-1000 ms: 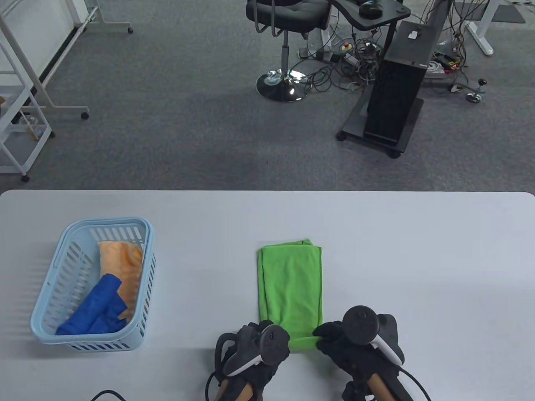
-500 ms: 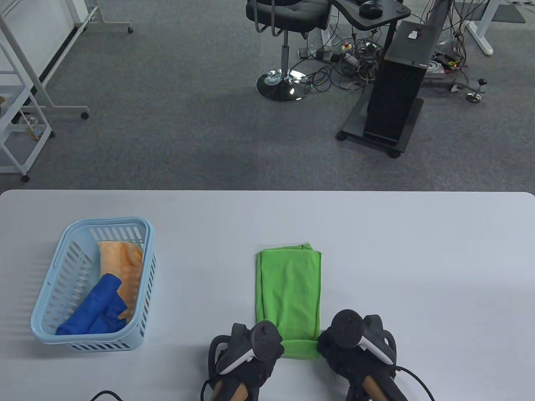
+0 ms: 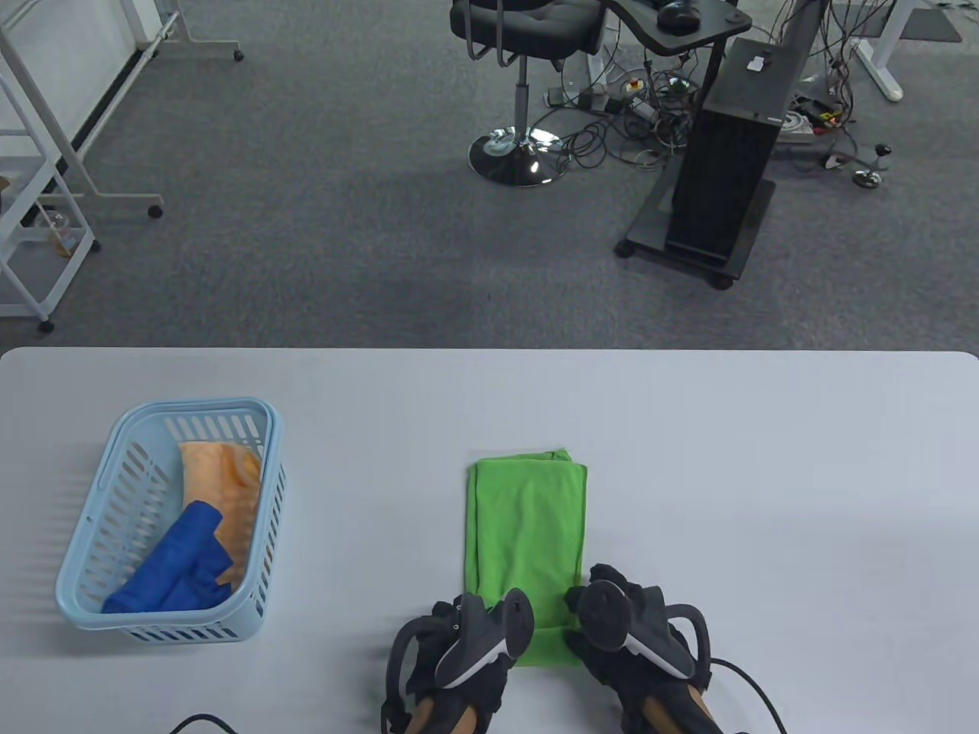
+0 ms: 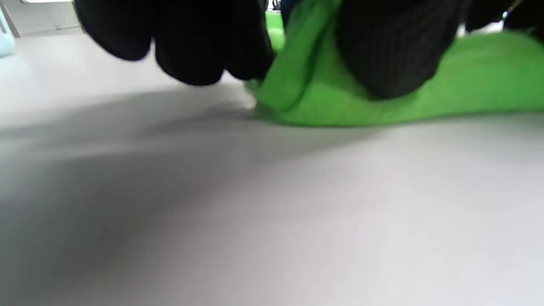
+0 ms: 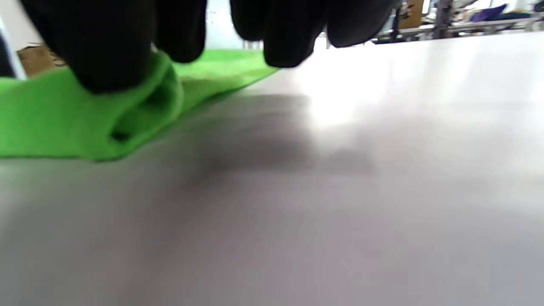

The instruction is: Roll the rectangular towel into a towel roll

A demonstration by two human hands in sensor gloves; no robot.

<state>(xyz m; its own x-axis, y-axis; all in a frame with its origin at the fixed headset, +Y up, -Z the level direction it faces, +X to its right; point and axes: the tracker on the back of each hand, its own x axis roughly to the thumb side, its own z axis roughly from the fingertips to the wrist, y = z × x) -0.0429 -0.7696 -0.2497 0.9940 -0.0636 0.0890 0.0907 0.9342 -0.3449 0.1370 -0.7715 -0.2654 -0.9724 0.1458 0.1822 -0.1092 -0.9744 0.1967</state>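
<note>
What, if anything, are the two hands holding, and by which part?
Both the left hand and right hand pinch the green towel at its near, partly rolled end.

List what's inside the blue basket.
In the light blue basket: an orange cloth and a dark blue cloth lying partly over it. Anything beneath them is covered.

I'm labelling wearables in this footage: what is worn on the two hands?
Both the left hand and the right hand wear black knit gloves. A dark grey, rounded tracker with a white underside is strapped to the back of each. Black cables trail from both toward the table's near edge.
</note>
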